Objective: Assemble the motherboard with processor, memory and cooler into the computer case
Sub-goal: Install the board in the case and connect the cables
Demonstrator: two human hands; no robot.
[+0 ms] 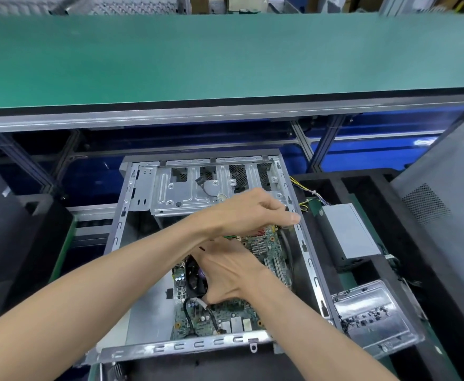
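An open grey computer case (132,215) lies flat in front of me, its drive cage (176,188) at the far end. Inside it sits the green motherboard (225,317), tilted a little toward the right wall. My right hand (231,273) reaches in from the lower right and grips the black cooler fan (195,279) in the board's middle. My left hand (253,210) crosses over from the left, with its fingers curled down over the board's far right corner by the case wall. What lies under both hands is hidden.
A grey power supply (349,232) with loose wires lies right of the case in black foam (324,188). A clear tray of small screws (373,312) sits at the near right. A grey side panel (445,193) leans at far right. A green conveyor belt (225,59) runs behind.
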